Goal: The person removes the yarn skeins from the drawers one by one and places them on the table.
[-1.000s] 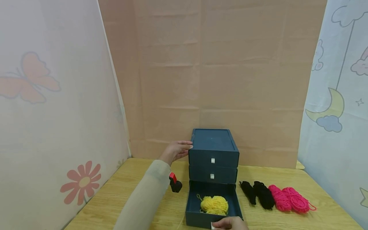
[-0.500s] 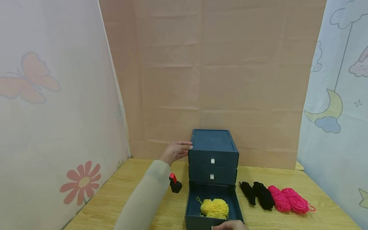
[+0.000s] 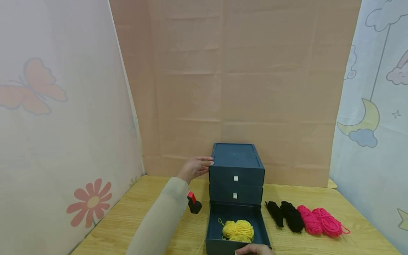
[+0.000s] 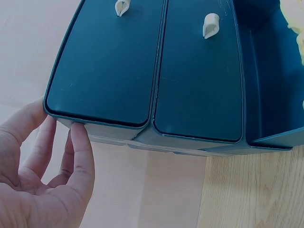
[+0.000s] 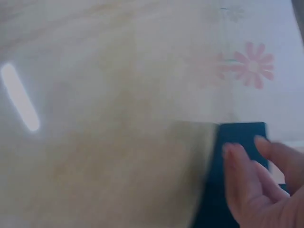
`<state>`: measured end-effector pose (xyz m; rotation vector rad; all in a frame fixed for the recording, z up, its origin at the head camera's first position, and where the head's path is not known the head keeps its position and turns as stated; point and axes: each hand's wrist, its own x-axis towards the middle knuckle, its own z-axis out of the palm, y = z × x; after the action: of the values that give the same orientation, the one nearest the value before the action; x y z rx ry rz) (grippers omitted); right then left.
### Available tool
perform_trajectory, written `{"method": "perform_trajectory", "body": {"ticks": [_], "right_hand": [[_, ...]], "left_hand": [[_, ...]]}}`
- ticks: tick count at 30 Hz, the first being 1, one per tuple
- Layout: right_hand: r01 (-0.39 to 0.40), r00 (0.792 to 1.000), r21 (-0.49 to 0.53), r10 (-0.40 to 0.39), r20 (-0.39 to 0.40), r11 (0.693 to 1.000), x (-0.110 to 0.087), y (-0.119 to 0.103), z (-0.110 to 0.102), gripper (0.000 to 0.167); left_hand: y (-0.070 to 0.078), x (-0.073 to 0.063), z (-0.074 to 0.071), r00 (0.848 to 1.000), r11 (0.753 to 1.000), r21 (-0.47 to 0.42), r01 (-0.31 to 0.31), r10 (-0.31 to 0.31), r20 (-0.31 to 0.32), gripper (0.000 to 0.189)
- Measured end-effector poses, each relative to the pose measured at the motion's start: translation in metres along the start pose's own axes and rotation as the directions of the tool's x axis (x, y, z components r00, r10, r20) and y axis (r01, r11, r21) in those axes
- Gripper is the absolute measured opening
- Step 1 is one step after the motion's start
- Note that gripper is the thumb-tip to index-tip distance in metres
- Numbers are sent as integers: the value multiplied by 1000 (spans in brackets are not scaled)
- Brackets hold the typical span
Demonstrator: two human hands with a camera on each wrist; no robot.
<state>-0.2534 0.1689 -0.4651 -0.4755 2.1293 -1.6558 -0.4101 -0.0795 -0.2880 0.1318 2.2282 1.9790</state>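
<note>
A dark blue drawer cabinet [image 3: 237, 156] stands at the back of the table, its two upper drawers closed. Its bottom drawer [image 3: 220, 245] is pulled out, with a bundle of yellow yarn [image 3: 238, 229] inside. My left hand [image 3: 195, 168] touches the cabinet's upper left side; in the left wrist view its fairly straight fingers [image 4: 81, 152] meet the front corner. At the lower edge of the head view, my right hand [image 3: 255, 249] pinches the white tab at the bottom drawer's front. The right wrist view is blurred, and the tab is hidden there by the hand [image 5: 261, 190].
Two black yarn bundles [image 3: 292, 217] and a pink yarn bundle [image 3: 325, 221] lie right of the drawer. A black and red object [image 3: 194, 203] shows beside the left sleeve. Brown paper [image 3: 242, 88] hangs behind the cabinet; printed cloth walls [image 3: 57, 141] flank the wooden table [image 3: 127, 212].
The bottom drawer has come slightly further out toward me along with my right hand, bringing the yellow yarn with it. Over the last half second almost nothing moves. My left hand stays put.
</note>
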Motion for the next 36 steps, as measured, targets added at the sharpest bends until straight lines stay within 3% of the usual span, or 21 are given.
{"method": "perform_trajectory", "body": {"ticks": [3,6,13,18,25,32,36], "right_hand": [[5,996,-53,0,93,999,4,1,-13,25],[2,991,-60,6,131,998,0,-17,-18,26],[15,1000,-16,-15,23,1000,-21,-100,-15,37],[132,991,-26,-132,10,991,-18,-123,-31,36],[172,984,-43,-174,-27,984,5,-109,-49,43],[101,988,-118,-114,-102,988,29,-76,-57,43],[89,990,-166,-106,-93,982,39,-65,-57,43]], "left_hand": [[0,0,-1,1000,1000,3,-1,1,1,26],[0,0,-2,1000,1000,-1,1,-1,1,26],[-1,1,-4,1000,1000,-8,7,-7,-2,25],[-2,1,-4,1000,1000,-17,11,-11,-7,24],[-3,2,-3,1000,1000,-11,8,-8,-3,25],[-3,3,-1,1000,1000,-14,8,-8,3,24],[-1,3,0,1000,1000,-13,3,-3,6,25]]}}
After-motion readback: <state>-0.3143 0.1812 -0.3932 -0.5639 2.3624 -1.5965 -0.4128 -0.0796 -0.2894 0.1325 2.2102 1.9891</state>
